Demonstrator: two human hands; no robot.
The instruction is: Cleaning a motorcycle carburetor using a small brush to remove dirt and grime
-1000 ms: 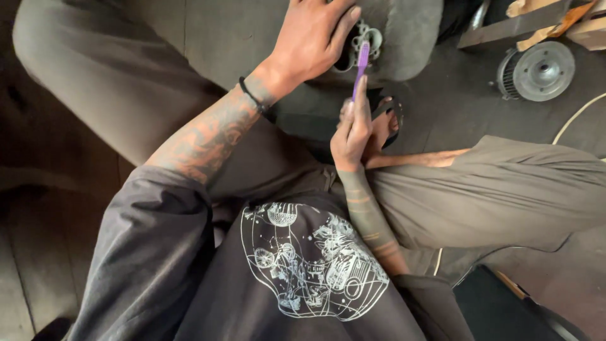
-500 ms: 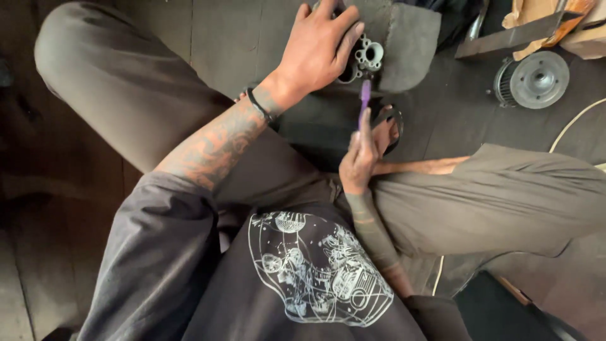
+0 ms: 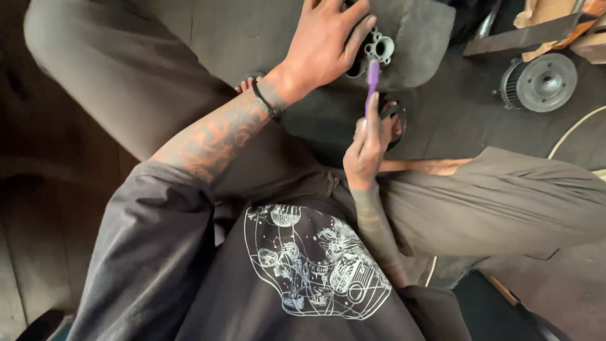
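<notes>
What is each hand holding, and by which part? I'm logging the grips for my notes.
The right hand holds a purple brush by the lower end of its handle. The left hand presses down on a metal engine part, covering its left side.

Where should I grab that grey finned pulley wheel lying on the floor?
Grip the pulley wheel across its outer rim, coming straight down from above. It lies flat with its round face up and bare floor around most of it, so the rim looks easiest to pinch.

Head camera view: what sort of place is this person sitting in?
Probably a small repair workshop, worked at floor level. A round finned metal part lies on the dark floor, and the left hand steadies a metal casting while the right hand holds a purple brush.
</notes>
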